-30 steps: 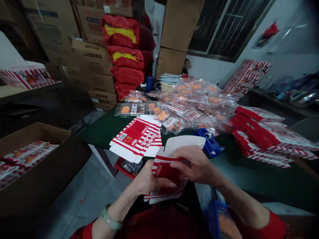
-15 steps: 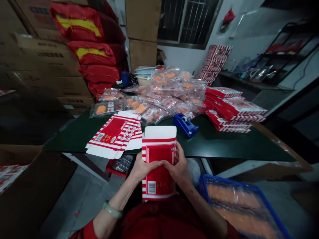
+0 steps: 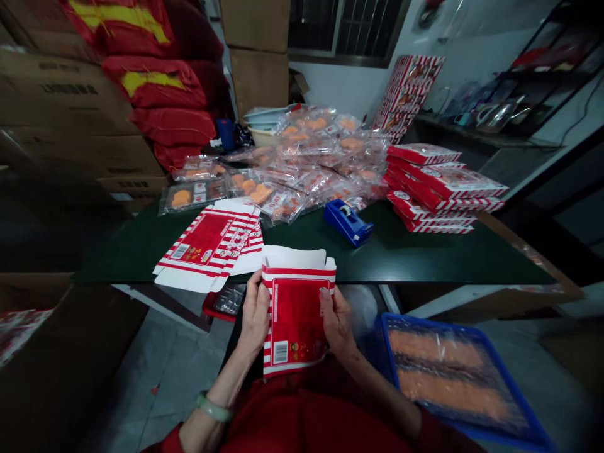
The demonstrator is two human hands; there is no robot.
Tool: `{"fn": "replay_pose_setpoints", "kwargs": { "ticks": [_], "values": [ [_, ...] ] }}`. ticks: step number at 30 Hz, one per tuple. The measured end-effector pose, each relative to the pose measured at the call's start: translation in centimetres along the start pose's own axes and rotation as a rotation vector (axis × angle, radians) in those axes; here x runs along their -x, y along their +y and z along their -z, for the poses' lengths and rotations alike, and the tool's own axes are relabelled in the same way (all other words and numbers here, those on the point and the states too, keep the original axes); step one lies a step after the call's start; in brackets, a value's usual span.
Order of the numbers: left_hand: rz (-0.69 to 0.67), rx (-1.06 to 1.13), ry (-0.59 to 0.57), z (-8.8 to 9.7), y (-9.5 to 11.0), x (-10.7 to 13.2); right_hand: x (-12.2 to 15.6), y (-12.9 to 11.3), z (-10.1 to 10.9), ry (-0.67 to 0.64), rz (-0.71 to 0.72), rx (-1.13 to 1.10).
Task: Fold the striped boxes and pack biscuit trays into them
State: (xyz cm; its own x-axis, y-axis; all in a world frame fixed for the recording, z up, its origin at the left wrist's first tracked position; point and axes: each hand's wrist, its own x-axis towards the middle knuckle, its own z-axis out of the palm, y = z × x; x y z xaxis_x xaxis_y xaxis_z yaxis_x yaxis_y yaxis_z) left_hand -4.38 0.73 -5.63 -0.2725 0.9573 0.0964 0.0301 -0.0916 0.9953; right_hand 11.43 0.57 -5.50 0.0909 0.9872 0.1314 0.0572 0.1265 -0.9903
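A red-and-white striped carton (image 3: 297, 321) is held upright before my body, its barcode panel facing me and its white top flap raised. My left hand (image 3: 255, 314) grips its left edge. My right hand (image 3: 338, 319) holds the right edge, with the thumb on the red front panel and the other fingers behind. Just beyond, on the green table (image 3: 292, 242), flat unfolded cartons (image 3: 201, 242) lie to the left. To the right sits a blue tape dispenser (image 3: 348, 222).
Clear packs of orange food (image 3: 302, 157) are heaped across the table's back. Filled striped boxes (image 3: 443, 182) are stacked at right. A blue crate (image 3: 455, 371) of orange packs stands on the floor at right, a cardboard box (image 3: 42, 352) at left.
My thumbs have moved apart from the carton's middle toward its two side edges. The carton now looks wider and slightly opened out, and the view has tilted down a little.
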Motion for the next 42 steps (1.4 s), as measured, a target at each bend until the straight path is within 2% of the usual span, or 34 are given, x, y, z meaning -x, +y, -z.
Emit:
{"fn": "replay_pose_setpoints", "kwargs": {
  "ticks": [5,8,11,16,19,21,23,26,28,29,31,34,37,39,42],
  "values": [
    [-0.088,0.019,-0.012,0.3,-0.8,-0.8,-0.6,0.5,0.2,0.046,0.048,0.054],
    [-0.158,-0.052,-0.098,1.3,-0.8,-1.8,-1.2,1.3,0.3,0.061,0.167,0.074],
    [-0.187,-0.09,-0.156,1.9,-0.4,-2.1,-1.5,1.8,1.0,0.012,0.311,0.186],
    [-0.201,-0.136,0.039,1.3,-0.1,-1.2,-1.4,0.9,1.9,-0.016,0.414,0.335],
    [-0.176,-0.132,0.084,1.1,0.2,-0.7,-1.6,-0.6,2.0,0.011,0.352,0.274],
    [-0.19,-0.133,0.106,1.3,0.8,-0.7,-2.2,-1.8,2.3,-0.014,0.252,0.175],
    [-0.232,-0.114,0.103,1.6,1.4,-0.8,-3.2,-3.1,2.9,-0.11,0.111,0.071],
    [-0.24,-0.03,0.052,1.8,2.3,-1.0,-5.2,-5.1,4.0,-0.416,0.003,0.114],
    [-0.205,0.035,0.037,1.8,2.8,-1.1,-6.4,-6.2,4.5,-0.602,0.098,0.311],
    [-0.197,0.063,0.034,1.8,2.9,-1.2,-6.9,-6.7,4.6,-0.648,0.187,0.418],
    [-0.215,0.085,0.021,2.0,3.2,-1.4,-7.3,-7.1,4.4,-0.672,0.389,0.611],
    [-0.295,-0.024,-0.087,2.6,3.6,-2.0,-7.1,-7.1,4.0,-0.675,0.666,0.903],
    [-0.423,-0.156,-0.177,3.3,3.6,-2.5,-6.4,-6.8,4.1,-0.668,0.848,1.125],
    [-0.485,-0.202,-0.191,3.6,3.7,-2.6,-6.2,-6.6,4.4,-0.701,0.843,1.14],
    [-0.502,-0.237,-0.25,3.6,4.0,-2.5,-6.4,-6.6,4.9,-0.783,0.67,0.961]
  ]
}}
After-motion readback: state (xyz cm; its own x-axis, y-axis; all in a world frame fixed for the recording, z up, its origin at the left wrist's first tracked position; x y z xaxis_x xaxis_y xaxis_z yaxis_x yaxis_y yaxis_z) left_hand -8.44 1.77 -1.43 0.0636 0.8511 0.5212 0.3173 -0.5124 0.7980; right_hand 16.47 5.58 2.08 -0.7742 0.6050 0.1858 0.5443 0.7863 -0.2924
